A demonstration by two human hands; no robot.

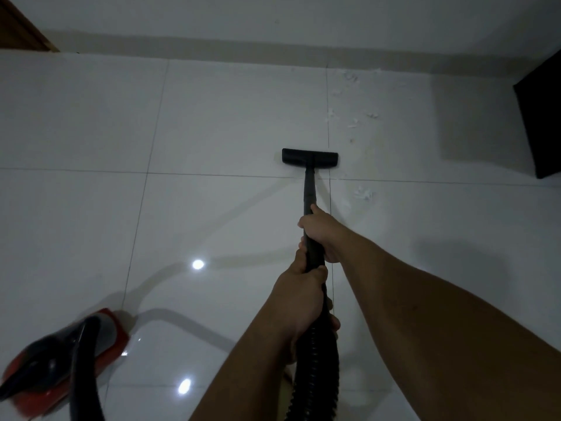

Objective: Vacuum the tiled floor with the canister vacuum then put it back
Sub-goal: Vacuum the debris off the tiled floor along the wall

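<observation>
Floor: a glossy white tiled floor (212,123) of large square tiles with thin dark grout lines is being viewed from above; two bright round light reflections are being mirrored near its lower-middle part.
Vacuum wand: one straight black rigid tube, the wand (309,189), is being held tilted, running from the hands up to the floor head.
Floor head: one flat, rectangular black floor head (309,157) is being rested on the floor near its centre, straddling a vertical grout line.
Hose: one black ribbed corrugated hose (315,375) is being carried down from the wand toward the bottom edge.
Canister: one red and black canister vacuum (60,360), smooth-shelled and motion-blurred, is being seen on the floor at the bottom-left corner, well apart from the floor head.
Right hand: the right hand (321,235) is being wrapped around the wand, fingers closed on it, thumb lying along the tube.
Left hand: the left hand (303,299) is being closed around the lower wand where the hose begins, just below the right hand.
Debris: small white scraps (352,123) are being seen scattered toward the floor's upper-right part, beyond and beside the floor head; the number cannot be told.
Dark object: one black flat-sided shape (540,123) is being seen at the right edge.
</observation>
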